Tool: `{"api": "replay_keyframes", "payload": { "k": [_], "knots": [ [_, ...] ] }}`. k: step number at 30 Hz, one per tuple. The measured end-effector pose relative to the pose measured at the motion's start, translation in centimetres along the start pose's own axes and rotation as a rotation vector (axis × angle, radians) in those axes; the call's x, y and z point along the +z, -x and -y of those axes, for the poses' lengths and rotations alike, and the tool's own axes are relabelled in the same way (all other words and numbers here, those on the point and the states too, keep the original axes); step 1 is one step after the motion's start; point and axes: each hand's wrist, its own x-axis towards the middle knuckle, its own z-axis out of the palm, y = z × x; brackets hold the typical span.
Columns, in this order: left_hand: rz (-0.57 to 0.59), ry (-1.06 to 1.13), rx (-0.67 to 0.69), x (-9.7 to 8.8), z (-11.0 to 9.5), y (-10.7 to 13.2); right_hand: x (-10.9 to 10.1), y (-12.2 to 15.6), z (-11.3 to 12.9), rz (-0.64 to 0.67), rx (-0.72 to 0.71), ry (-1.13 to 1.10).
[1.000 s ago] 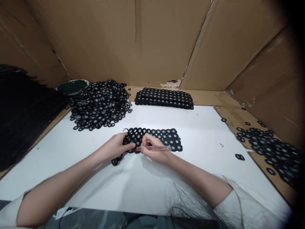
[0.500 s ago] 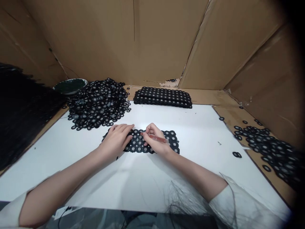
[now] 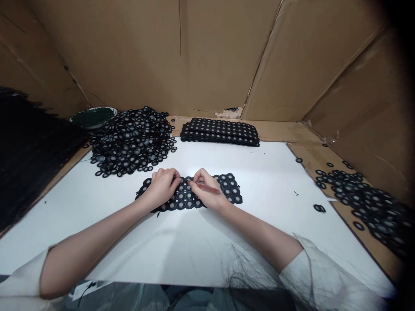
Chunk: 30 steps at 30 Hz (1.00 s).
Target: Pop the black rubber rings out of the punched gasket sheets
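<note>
A black sheet of joined rings with grey centres (image 3: 227, 188) lies flat on the white table (image 3: 266, 172) in front of me. My left hand (image 3: 160, 186) rests on the sheet's left half with its fingers curled down on it. My right hand (image 3: 205, 190) grips a thin red pen-like tool (image 3: 207, 187), its tip pointing left onto the middle of the sheet. The two hands nearly touch.
A heap of loose black rings (image 3: 132, 140) lies at the back left beside a dark green dish (image 3: 94, 115). A stack of ring sheets (image 3: 220, 131) sits at the back centre. More loose rings (image 3: 366, 198) lie on the cardboard at right. Cardboard walls (image 3: 207, 52) enclose the table.
The sheet's left end, lifted and bunched in my left hand a second ago, now lies flat. My left hand went from gripping it to pressing on it. My right hand moved slightly up the sheet.
</note>
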Motion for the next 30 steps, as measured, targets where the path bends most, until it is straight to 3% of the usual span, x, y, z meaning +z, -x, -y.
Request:
{"api": "replay_keyframes", "payload": {
  "k": [7, 12, 15, 23, 30],
  "knots": [
    [0.084, 0.117, -0.075, -0.8, -1.4, 0.6, 0.8, -0.1, 0.3, -0.008, -0.072, 0.111],
    [0.213, 0.308, -0.032, -2.1, -0.6, -0.1, -0.1, -0.2, 0.5, 0.019, 0.041, -0.148],
    [0.154, 0.316, -0.034, -2.0, 0.1, -0.4, -0.7, 0.0, 0.4, 0.069, 0.069, -0.268],
    [0.088, 0.346, -0.059, -0.6, 1.3, -0.5, -0.7, 0.1, 0.5, 0.092, -0.013, -0.135],
    [0.118, 0.301, -0.095, -1.1, -0.4, 1.0, -0.6, 0.2, 0.3, 0.118, 0.008, 0.004]
  ]
}}
